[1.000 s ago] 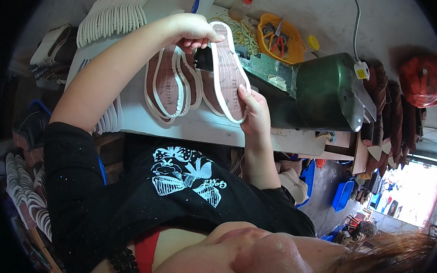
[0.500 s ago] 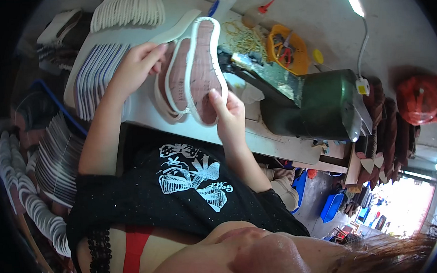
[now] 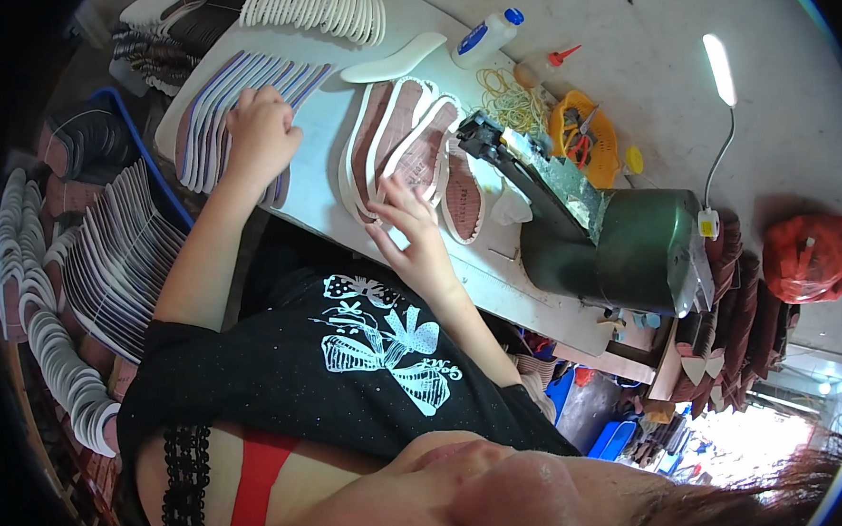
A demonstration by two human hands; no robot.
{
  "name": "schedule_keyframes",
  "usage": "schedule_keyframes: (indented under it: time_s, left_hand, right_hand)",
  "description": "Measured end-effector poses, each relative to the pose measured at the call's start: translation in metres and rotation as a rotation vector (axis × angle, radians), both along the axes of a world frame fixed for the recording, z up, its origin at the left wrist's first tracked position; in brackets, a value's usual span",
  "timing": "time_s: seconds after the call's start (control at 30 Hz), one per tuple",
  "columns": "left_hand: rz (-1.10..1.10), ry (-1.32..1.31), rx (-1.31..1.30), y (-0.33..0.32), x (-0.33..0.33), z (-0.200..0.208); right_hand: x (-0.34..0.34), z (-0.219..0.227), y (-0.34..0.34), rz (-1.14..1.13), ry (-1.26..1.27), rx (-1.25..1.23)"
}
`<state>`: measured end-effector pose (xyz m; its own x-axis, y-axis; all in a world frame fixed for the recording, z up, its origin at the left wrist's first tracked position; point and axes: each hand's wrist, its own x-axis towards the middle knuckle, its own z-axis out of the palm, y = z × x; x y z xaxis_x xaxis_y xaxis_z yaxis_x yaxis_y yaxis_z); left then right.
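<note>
My left hand (image 3: 264,143) rests over a row of thin sole-shaped pieces (image 3: 207,131) with white and blue edges, standing side by side on the table. Its fingers bend down onto them and the fingertips are hidden. My right hand (image 3: 410,227) is open, fingers apart, at the near ends of several overlapping reddish-brown insoles (image 3: 388,136) with white rims. A smaller brown insole piece (image 3: 461,196) lies just right of that hand. Beyond the insoles is a single plain white sole piece (image 3: 393,62).
A dark green machine (image 3: 620,248) with a long arm stands at the right. Behind it are a yellow basket (image 3: 605,139) of tools, tangled yellowish strings (image 3: 508,101) and a white bottle (image 3: 490,38). More white pieces (image 3: 317,9) line the far edge; bundled soles (image 3: 107,270) fill the left.
My right hand has let go of the white-rimmed insole, which now lies with the others on the table. My left hand has moved left, from the insoles to the row of blue-edged pieces.
</note>
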<state>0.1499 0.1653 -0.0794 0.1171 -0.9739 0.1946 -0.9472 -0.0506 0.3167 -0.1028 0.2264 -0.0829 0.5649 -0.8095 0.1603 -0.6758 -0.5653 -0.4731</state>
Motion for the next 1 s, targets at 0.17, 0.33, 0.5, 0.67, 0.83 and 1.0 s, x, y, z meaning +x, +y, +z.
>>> schedule_keyframes:
  time_s: [0.17, 0.33, 0.5, 0.67, 0.83, 1.0]
  left_hand:
    - [-0.111, 0.881, -0.327, 0.013, -0.02, 0.023]
    - [-0.374, 1.358, -0.385, 0.046, -0.091, 0.044]
    - [-0.308, 1.387, -0.393, 0.033, -0.108, 0.053]
    - [-0.449, 1.639, 0.128, 0.006, -0.088, 0.048]
    - [-0.512, 1.585, 0.085, 0.012, -0.107, 0.045]
    - [-0.293, 1.392, 0.029, -0.002, -0.064, 0.072]
  right_hand:
    - [0.001, 0.019, 0.004, 0.09, -0.762, 0.709]
    - [0.018, 0.061, 0.005, 0.156, -0.778, 0.679]
    - [-0.002, 0.056, 0.008, -0.002, -0.822, 0.34]
    - [-0.041, 0.066, 0.014, -0.027, -0.885, 0.406]
    - [-0.065, 0.077, 0.036, 0.014, -0.751, 0.509]
    - [-0.083, 0.091, 0.057, -0.038, -0.822, 0.352]
